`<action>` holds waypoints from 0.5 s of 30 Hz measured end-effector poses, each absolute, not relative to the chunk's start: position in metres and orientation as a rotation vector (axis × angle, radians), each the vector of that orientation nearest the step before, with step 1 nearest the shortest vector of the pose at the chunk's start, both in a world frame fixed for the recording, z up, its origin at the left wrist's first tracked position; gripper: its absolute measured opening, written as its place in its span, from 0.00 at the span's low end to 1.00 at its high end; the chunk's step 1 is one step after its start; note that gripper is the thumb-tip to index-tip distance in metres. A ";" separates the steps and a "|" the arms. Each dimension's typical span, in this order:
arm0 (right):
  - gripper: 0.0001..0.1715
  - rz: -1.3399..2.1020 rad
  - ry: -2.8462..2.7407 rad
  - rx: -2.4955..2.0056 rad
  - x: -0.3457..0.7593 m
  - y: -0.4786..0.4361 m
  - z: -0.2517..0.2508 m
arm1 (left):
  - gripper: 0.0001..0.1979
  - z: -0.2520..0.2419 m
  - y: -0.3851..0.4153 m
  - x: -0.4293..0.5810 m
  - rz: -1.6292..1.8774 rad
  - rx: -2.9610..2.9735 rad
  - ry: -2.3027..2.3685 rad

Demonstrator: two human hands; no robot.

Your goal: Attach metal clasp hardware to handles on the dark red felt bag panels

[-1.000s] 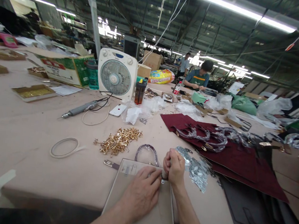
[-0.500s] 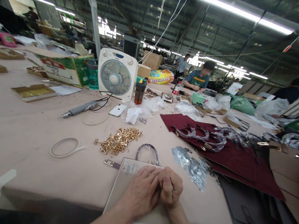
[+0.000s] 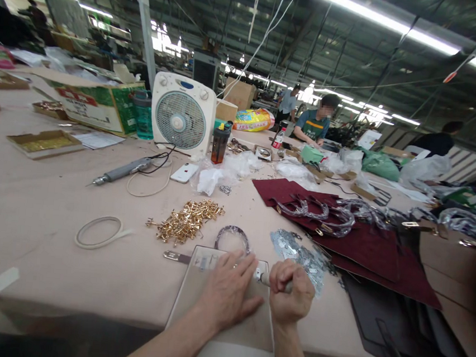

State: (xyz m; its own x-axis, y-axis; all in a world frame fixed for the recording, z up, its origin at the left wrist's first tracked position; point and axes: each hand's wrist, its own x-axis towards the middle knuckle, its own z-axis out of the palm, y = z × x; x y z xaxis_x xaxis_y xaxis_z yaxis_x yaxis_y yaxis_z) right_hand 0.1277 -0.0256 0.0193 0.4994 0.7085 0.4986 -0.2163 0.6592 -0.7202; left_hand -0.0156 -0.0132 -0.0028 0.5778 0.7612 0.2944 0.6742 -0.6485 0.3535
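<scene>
A beige bag panel (image 3: 192, 309) lies at the table's front edge, with a plastic-wrapped handle (image 3: 233, 233) beyond its far end and a strap with a metal tip (image 3: 176, 257) at its left. My left hand (image 3: 229, 290) rests flat on the panel, fingers spread. My right hand (image 3: 291, 290) is closed round a pale tool handle (image 3: 265, 279), whose end points at the panel's top right corner. A pile of gold-coloured fasteners (image 3: 187, 221) lies beyond the panel to the left. Flat silver metal plates (image 3: 298, 257) are scattered to its right.
Left on the table are a tape roll (image 3: 98, 232) and an electric screwdriver (image 3: 121, 172). Farther back stand a fan (image 3: 183, 114), a phone (image 3: 184, 173) and a dark bottle (image 3: 220, 145). Maroon panels (image 3: 366, 247) are stacked at right. A person (image 3: 313, 124) works across the table.
My right hand has moved right, away from my left hand, and the tool handle in it now shows. My left hand's fingers are more spread. The view has shifted slightly.
</scene>
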 end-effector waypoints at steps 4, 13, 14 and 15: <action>0.25 0.576 -0.893 -0.656 0.122 -0.029 0.011 | 0.37 -0.007 -0.015 -0.020 0.647 2.630 1.197; 0.24 0.505 -0.969 -0.690 0.115 -0.029 0.004 | 0.36 -0.009 -0.014 -0.021 0.688 2.622 1.182; 0.24 0.489 -0.976 -0.692 0.114 -0.028 0.001 | 0.36 -0.009 -0.014 -0.021 0.693 2.621 1.179; 0.24 0.481 -0.981 -0.697 0.114 -0.027 -0.002 | 0.35 -0.010 -0.014 -0.021 0.695 2.619 1.177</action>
